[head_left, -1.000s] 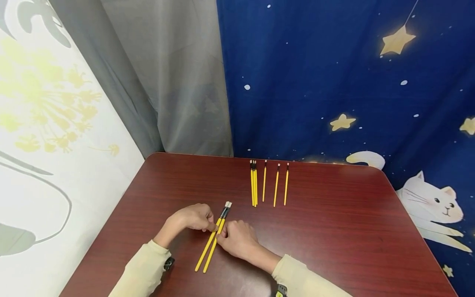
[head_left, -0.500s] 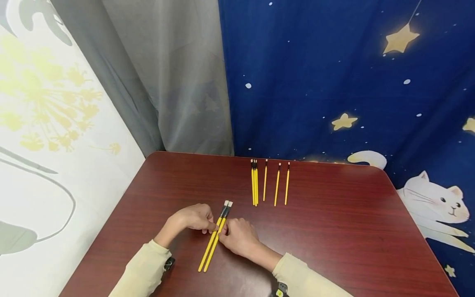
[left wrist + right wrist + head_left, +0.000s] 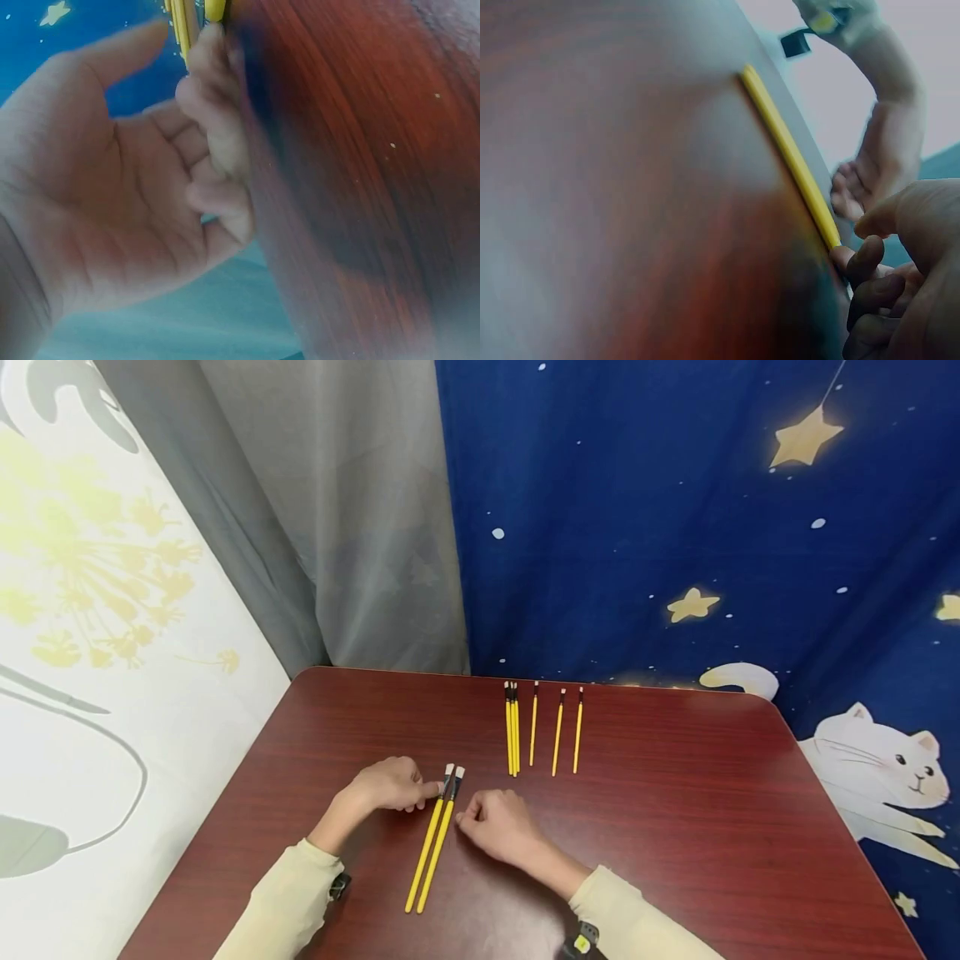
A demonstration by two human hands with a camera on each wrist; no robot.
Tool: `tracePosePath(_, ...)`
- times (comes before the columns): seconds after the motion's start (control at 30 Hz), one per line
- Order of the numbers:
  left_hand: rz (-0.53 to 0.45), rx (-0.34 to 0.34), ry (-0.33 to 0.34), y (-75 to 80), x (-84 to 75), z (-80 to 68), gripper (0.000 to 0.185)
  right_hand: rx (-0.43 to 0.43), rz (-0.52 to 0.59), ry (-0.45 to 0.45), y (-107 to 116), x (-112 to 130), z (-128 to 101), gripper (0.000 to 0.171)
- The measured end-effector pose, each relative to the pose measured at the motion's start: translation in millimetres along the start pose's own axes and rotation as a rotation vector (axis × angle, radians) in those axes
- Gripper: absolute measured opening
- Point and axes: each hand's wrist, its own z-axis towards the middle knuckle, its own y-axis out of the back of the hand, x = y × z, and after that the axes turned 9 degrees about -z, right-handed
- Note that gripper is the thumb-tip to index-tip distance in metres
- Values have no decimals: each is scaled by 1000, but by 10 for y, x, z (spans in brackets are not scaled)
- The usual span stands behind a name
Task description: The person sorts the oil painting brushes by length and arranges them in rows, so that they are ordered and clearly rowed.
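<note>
Backing off, the right hand (image 3: 497, 822) is hanging loosely curled, empty; the left hand (image 3: 388, 783) is staying spread by two yellow paintbrushes (image 3: 436, 855), now lying more parallel on the tabletop (image 3: 675, 827), so probably nearly lined up.

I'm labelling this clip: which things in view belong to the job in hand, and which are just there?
Seemingly the job: two near paintbrushes, far paintbrushes (less certain), table as work surface.
Just there, apparently: blue curtain, grey curtain, white printed backdrop.
</note>
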Motion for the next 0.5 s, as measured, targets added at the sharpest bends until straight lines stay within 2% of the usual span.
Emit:
tracePosePath(0.13,21,-92,16,17,-68,83,57,-23,-13,-80,211,-211,54,23)
tracePosePath(0.3,15,-145,3,24,-126,168,64,-63,0,-117,426,-449,84,25)
tracePosePath(0.5,-23,-207,-28,4,-176,230,65,-91,54,-164,567,-724,79,24)
